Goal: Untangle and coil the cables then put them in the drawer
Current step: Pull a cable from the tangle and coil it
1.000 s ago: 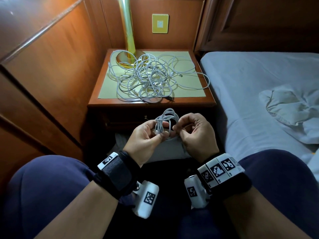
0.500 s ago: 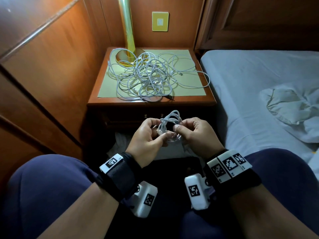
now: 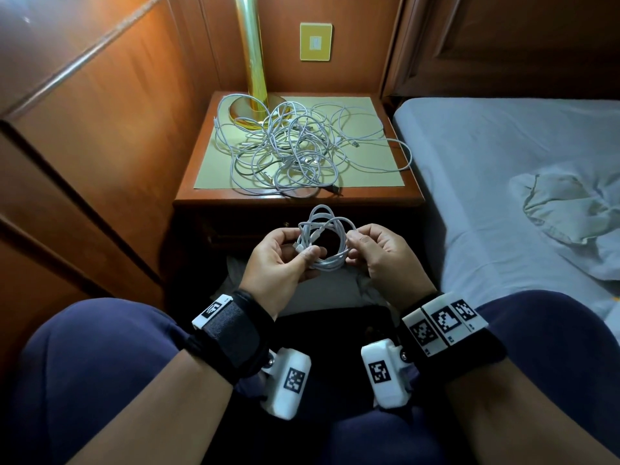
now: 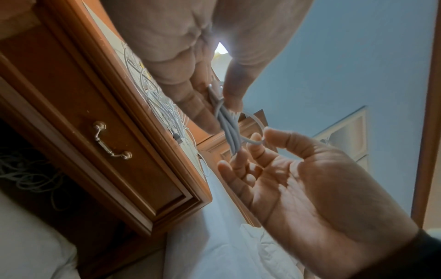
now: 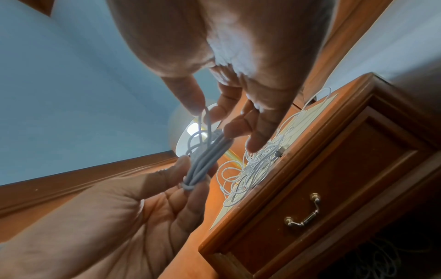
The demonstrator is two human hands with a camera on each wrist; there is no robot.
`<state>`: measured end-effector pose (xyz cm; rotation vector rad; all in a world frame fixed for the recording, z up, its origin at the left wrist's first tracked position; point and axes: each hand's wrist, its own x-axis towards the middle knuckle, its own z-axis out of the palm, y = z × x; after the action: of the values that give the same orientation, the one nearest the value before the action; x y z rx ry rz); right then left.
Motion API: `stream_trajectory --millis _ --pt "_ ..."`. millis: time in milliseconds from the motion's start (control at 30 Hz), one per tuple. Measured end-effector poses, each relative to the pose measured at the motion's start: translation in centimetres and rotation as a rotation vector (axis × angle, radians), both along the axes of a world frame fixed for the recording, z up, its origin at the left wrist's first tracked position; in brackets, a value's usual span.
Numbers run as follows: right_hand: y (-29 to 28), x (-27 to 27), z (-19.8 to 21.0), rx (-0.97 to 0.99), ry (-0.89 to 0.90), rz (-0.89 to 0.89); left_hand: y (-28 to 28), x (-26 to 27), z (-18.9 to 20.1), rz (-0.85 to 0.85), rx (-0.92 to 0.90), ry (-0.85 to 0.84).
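While the person sits facing the nightstand (image 3: 298, 199), both hands are raised together over the lap, clamped on one coiled white cable (image 3: 323, 239). The left hand (image 3: 280, 260) pinches the bundled strands of the coil between thumb and fingers, a connector end lying against the thumb. The right hand (image 3: 379, 253) pinches the opposite side of the coil at its fingertips; in the left wrist view its thumb and forefinger nip a single loop (image 4: 254, 130) while the other fingers are loosely curled. The coil hangs in the air just in front of the nightstand's drawer (image 4: 114, 139), touching neither it nor the surface.

On the surface, a pale green mat (image 3: 369, 110) carries a loose tangle of white cables (image 3: 288, 152), with at least one dark strand among them. Some loops lie round the brass base of a lamp (image 3: 253, 62) at the back left, and one long loop spills past the mat's right edge. The drawer is closed, its metal handle (image 5: 303, 215) hanging on the front, so what it holds cannot be told. Below it is a dark open space where more pale cable (image 4: 28, 169) lies in a heap. A bed (image 3: 496, 156) with a crumpled cloth (image 3: 567, 209) stands just to the right.
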<state>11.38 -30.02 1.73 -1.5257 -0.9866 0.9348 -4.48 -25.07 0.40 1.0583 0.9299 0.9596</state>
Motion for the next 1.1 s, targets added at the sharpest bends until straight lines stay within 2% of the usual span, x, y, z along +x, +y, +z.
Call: stream_trajectory --millis 133,300,500,667,933,1100 --pt "0.06 0.25 -0.45 0.031 -0.037 -0.044 0.03 -0.04 -0.24 -0.011 0.068 0.07" --pt "0.07 0.41 -0.74 0.036 -0.058 -0.111 -0.08 0.15 -0.2 -0.011 0.065 0.075" --pt "-0.04 0.3 0.02 -0.005 0.042 -0.101 -0.03 0.22 -0.08 -0.015 0.023 0.055" --pt "-0.31 0.4 0.08 0.097 -0.183 -0.081 -0.08 0.22 -0.25 -0.002 0.045 0.078" --pt "-0.29 0.36 0.08 0.065 -0.083 -0.149 0.24 -0.04 -0.31 0.034 0.063 0.075" --pt "-0.28 0.57 -0.38 0.083 -0.21 -0.216 0.2 0.05 -0.28 0.027 0.105 0.099"
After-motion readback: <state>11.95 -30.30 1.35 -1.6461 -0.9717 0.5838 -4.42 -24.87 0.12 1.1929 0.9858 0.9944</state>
